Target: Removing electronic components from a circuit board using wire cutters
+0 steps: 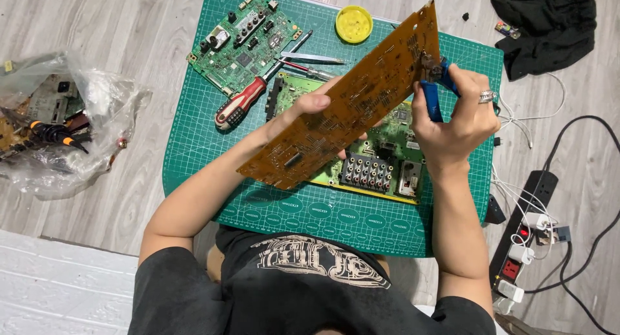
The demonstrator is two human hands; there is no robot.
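Head view: left hand [310, 105] gripping brown circuit board [352, 102], fingers closed on its edge, holding it tilted above green cutting mat [194, 141]. Right hand [458, 122] clamping blue-handled pliers [436, 83], fingers wrapped around handles, tip touching board's upper edge. Green circuit board [387, 160] lying beneath.

A makeshift home electronics repair spot: a green cutting mat [213, 147] spread over a pale wood-plank floor [110, 25] carries circuit boards [244, 41], a red-handled screwdriver [242, 105] and tweezers [310, 57], while a plastic bag of salvaged parts [58, 125] and a loaded black power strip [523, 238] lie alongside.
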